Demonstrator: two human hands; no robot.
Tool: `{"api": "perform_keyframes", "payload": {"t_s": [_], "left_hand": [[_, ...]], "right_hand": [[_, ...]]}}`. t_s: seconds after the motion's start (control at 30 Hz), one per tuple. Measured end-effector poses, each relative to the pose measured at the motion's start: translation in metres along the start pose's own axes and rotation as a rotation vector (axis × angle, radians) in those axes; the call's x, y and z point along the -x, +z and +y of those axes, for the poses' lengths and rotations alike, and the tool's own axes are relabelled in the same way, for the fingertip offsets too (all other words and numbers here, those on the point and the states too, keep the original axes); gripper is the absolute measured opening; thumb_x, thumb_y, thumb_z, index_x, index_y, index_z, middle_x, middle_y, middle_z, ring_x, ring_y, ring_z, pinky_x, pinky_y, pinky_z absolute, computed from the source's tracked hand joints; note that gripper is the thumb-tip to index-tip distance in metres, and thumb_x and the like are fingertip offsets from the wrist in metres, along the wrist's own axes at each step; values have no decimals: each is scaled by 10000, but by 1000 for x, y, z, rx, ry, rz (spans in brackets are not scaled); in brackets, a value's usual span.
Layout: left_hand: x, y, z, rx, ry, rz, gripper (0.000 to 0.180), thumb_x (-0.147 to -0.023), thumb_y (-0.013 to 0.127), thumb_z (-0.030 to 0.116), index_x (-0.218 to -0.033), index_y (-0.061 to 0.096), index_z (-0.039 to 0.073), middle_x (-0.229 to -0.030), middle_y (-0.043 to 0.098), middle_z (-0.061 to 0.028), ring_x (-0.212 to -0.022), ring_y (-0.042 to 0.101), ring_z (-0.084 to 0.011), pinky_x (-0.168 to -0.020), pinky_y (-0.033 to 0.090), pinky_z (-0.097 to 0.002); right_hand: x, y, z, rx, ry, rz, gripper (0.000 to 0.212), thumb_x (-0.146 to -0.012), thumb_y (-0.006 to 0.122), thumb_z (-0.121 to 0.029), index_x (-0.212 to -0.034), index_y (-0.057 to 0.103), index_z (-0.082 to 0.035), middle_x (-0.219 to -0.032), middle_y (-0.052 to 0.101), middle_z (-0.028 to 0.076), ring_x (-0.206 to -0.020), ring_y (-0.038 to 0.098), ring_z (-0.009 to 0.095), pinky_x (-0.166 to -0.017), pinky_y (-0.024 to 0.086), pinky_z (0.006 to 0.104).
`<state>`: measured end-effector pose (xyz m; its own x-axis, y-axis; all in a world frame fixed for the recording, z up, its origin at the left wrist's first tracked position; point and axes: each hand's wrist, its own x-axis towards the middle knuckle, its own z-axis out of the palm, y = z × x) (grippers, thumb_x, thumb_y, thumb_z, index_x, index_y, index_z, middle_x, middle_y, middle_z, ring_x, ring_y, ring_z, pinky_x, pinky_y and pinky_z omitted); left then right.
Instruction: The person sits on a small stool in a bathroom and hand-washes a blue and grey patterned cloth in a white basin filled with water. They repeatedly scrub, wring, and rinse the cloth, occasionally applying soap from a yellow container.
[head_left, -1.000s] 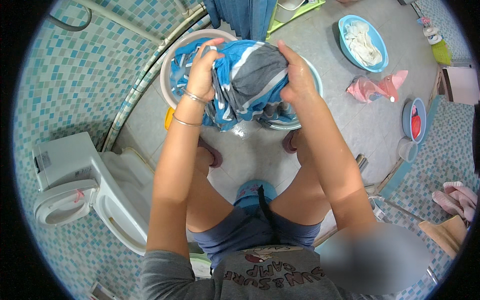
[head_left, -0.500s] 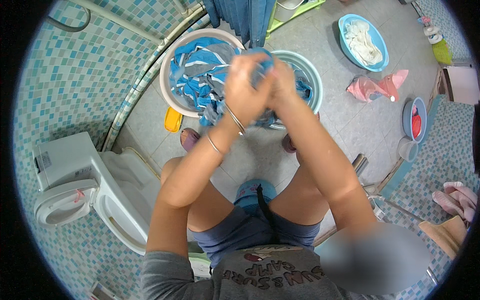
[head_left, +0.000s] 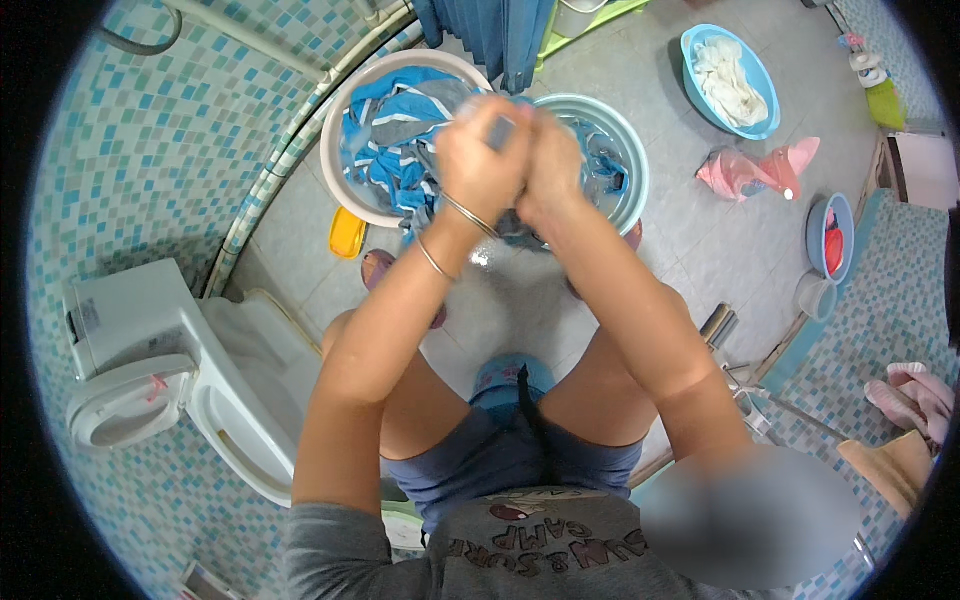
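Both my hands are raised close together in front of me, above the gap between two basins. My left hand (head_left: pixel 478 160) is closed round a bunch of blue-and-grey cloth (head_left: pixel 501 131). My right hand (head_left: pixel 552 160) grips the same bunch, its wrist almost touching the left one. Blue, grey and white striped cloth (head_left: pixel 405 115) fills the pale pink basin (head_left: pixel 328 150) at left. I cannot tell whether the held bunch joins it. More blue cloth (head_left: pixel 606 172) lies in water in the light green basin (head_left: pixel 640 165) at right. My hands are slightly blurred.
A yellow dish (head_left: pixel 347 233) sits by the pink basin. Farther right are a blue basin (head_left: pixel 772 115) with white cloth, a pink plastic bag (head_left: pixel 745 175) and a small blue tub (head_left: pixel 850 240). At left stands a white twin-tub washing machine (head_left: pixel 130 300). My knees flank a blue stool (head_left: pixel 512 375).
My hands have moved slightly left and toward me with the bunched cloth. Less of the blue cloth shows above my fingers, and more of the green basin is visible.
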<state>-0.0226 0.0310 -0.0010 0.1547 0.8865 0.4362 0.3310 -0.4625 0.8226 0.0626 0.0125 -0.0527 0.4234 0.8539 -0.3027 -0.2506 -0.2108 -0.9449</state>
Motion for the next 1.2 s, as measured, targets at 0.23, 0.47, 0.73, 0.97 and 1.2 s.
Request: {"api": "perform_keyframes", "payload": {"t_s": [0.23, 0.47, 0.73, 0.97, 1.2], "left_hand": [[-18, -43, -49, 387, -376, -303, 365, -788, 611, 147, -1131, 556, 35, -1098, 577, -102, -969, 534, -167, -842, 429, -280], [-13, -57, -44, 487, -532, -778, 477, -749, 556, 85, -1216, 526, -11, -1088, 576, -73, -946, 537, -154, -842, 443, -270], [12, -9, 23, 90, 178, -279, 152, -766, 577, 73, -892, 592, -10, -844, 615, -93, -774, 569, -162, -708, 456, -320], [-11, -16, -21, -1, -68, 22, 179, -817, 634, 168, -923, 598, 29, -917, 613, -138, -839, 589, -247, -751, 460, -335], [1, -8, -3, 1, -72, -104, 188, -809, 623, 156, -732, 610, -15, -670, 584, -98, -611, 554, -185, -577, 447, -301]], "right_hand": [[8, -16, -81, -579, 334, -208, 259, -816, 646, -253, -865, 617, -1, -835, 652, 100, -745, 636, 200, -708, 507, 316], [-4, -43, -69, -513, 218, -197, 254, -815, 660, -249, -851, 612, -2, -823, 647, 117, -734, 628, 211, -728, 509, 337], [-14, -26, -43, -520, 310, -154, 276, -841, 628, -271, -941, 645, -14, -834, 650, 80, -723, 615, 173, -693, 498, 281], [39, 19, -44, -71, 128, 31, 265, -856, 488, -219, -758, 594, 3, -708, 551, 67, -653, 483, 159, -596, 397, 340], [38, 12, -50, -179, 153, -42, 267, -868, 501, -237, -849, 632, -6, -761, 563, 46, -701, 501, 134, -630, 411, 315]]}}
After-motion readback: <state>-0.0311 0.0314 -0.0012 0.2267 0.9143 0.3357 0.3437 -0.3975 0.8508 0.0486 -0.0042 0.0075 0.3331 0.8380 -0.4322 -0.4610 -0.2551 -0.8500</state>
